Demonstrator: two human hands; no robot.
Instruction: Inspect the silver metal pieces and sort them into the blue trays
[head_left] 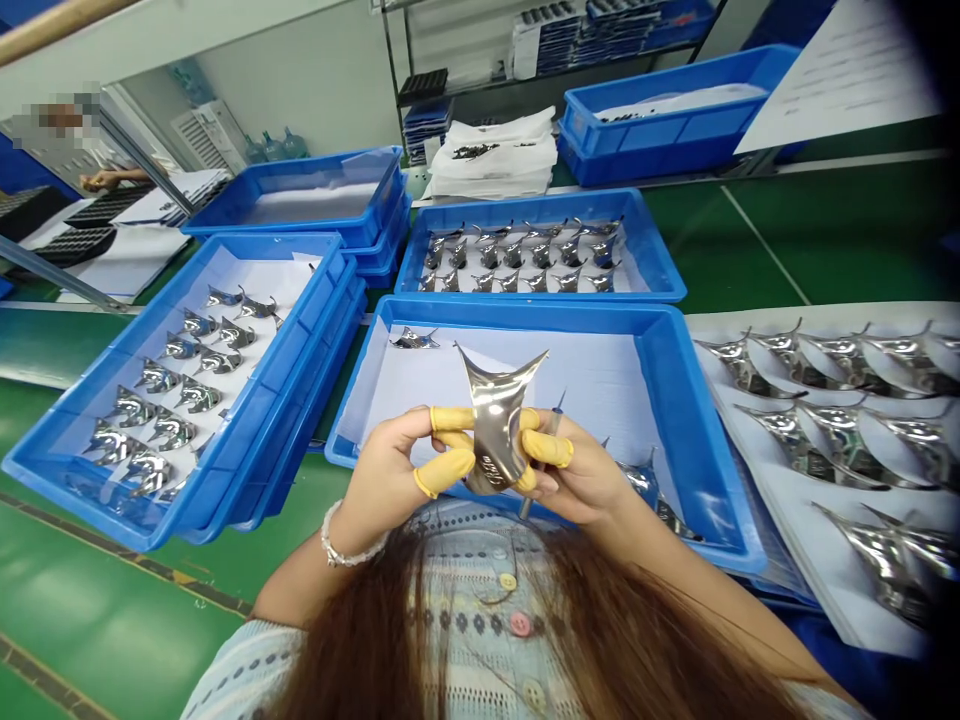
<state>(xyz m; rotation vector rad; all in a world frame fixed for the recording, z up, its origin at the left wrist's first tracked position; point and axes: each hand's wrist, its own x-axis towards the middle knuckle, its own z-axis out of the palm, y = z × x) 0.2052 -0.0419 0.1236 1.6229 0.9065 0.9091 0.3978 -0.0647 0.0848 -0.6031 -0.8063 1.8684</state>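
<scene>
My left hand (394, 475) and my right hand (577, 470) together grip a curved, mirror-polished metal part (495, 425) with two upswept horns, and yellow finger cots cover several fingertips. A thin pointed rod (551, 425) also rises from my right hand, beside the part. Below my hands lies a blue plastic tray (525, 312) lined with white sheet. One similar metal part (414, 340) rests near its far left corner, and another (645, 482) sits close under my right hand, partly hidden by it.
Blue trays (296, 240) holding rows of similar parts stand left and ahead. A white foam sheet (817, 480) with larger parts lies right. Farther back are stacked trays and white bags (491, 155). Another person's hand (109, 180) shows at upper left. Long hair covers the lower view.
</scene>
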